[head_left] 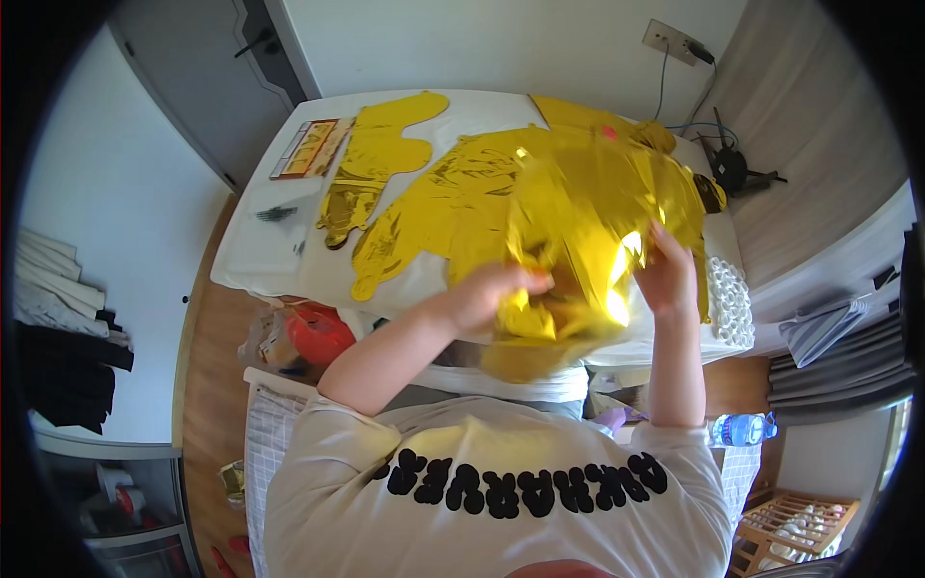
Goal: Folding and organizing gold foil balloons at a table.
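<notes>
Between my two hands is a crinkled gold foil balloon (568, 207), partly blurred and lifted over the near right part of the white-covered table (328, 275). My left hand (489, 294) has its fingers closed on the foil's left side. On the right edge, my right hand (668, 273) pinches the same balloon with bent fingers. Flat on the table lie more gold foil balloons: a curvy one (390, 130) at the left, a wide one (472, 178) in the middle, and another (573, 111) at the far edge. The held balloon hides part of these.
An orange printed packet (308, 147) and a dark smudge-like item (277, 214) sit at the table's left. A black router (732, 171) with cables stands beyond the right edge. White knobbly material (730, 303) is at the right corner. Below are a red balloon (320, 333) and water bottle (742, 430).
</notes>
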The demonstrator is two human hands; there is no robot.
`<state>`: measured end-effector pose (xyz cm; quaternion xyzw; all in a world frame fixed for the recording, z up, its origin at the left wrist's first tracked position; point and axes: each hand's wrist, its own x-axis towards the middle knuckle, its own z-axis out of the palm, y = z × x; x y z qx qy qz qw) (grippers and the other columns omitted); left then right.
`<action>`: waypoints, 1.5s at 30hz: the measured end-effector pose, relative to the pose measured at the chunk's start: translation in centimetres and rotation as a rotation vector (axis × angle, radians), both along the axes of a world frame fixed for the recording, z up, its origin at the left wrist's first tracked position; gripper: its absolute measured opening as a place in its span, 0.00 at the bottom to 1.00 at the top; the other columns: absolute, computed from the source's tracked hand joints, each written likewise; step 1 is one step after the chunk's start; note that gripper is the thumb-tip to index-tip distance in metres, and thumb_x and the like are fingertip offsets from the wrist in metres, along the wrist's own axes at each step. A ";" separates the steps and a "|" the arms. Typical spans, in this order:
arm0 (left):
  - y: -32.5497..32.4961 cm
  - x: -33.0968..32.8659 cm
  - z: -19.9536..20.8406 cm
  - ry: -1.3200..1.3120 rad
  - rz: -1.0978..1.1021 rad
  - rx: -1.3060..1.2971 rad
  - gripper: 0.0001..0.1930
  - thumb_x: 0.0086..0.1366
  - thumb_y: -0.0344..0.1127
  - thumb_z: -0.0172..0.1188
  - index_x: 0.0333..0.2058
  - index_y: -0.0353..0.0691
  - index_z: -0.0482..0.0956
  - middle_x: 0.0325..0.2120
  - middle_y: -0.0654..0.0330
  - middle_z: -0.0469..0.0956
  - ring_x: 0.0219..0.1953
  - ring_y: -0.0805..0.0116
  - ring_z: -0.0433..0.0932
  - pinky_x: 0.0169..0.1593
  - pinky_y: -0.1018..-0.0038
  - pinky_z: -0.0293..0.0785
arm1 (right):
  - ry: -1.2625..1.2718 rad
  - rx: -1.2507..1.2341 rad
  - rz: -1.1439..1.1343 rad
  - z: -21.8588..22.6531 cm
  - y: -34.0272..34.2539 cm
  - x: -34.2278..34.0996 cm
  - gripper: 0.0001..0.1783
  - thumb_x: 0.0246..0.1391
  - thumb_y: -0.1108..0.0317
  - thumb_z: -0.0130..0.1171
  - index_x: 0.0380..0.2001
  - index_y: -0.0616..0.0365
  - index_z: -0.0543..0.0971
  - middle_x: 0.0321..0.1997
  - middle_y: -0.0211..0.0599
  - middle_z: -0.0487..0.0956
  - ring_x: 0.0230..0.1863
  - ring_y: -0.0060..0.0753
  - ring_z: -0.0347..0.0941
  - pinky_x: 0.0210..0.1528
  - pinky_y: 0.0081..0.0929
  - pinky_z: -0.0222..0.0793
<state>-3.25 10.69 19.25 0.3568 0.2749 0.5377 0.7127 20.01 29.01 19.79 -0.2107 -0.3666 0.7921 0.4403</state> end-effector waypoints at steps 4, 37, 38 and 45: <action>2.9 -6.0 3.5 0.015 0.314 -0.212 0.21 0.69 0.40 0.56 0.56 0.33 0.76 0.48 0.52 0.81 0.47 0.60 0.82 0.52 0.65 0.79 | -0.103 0.070 0.094 0.8 4.5 -9.4 0.17 0.64 0.70 0.60 0.50 0.71 0.78 0.52 0.44 0.81 0.54 0.36 0.78 0.56 0.35 0.75; 12.7 -16.7 -7.4 2.023 0.327 0.206 0.43 0.68 0.70 0.48 0.71 0.47 0.60 0.74 0.54 0.54 0.76 0.55 0.48 0.76 0.49 0.36 | -1.124 1.514 -0.029 -7.9 -0.8 -9.4 0.20 0.62 0.61 0.59 0.54 0.57 0.80 0.60 0.44 0.77 0.63 0.48 0.70 0.65 0.41 0.66; 12.8 -16.9 -7.4 2.035 0.331 0.215 0.43 0.67 0.70 0.49 0.71 0.47 0.60 0.73 0.54 0.55 0.76 0.55 0.48 0.76 0.49 0.36 | -1.131 1.518 -0.033 -8.0 -0.8 -9.4 0.20 0.62 0.61 0.59 0.54 0.57 0.80 0.61 0.44 0.77 0.63 0.48 0.70 0.65 0.41 0.66; 13.1 -17.9 -7.5 2.045 0.337 0.247 0.43 0.68 0.69 0.49 0.71 0.47 0.60 0.73 0.54 0.55 0.76 0.54 0.49 0.77 0.50 0.38 | -1.165 1.516 0.018 -7.3 -1.1 -9.5 0.22 0.63 0.59 0.58 0.56 0.57 0.79 0.63 0.42 0.75 0.66 0.48 0.67 0.68 0.41 0.63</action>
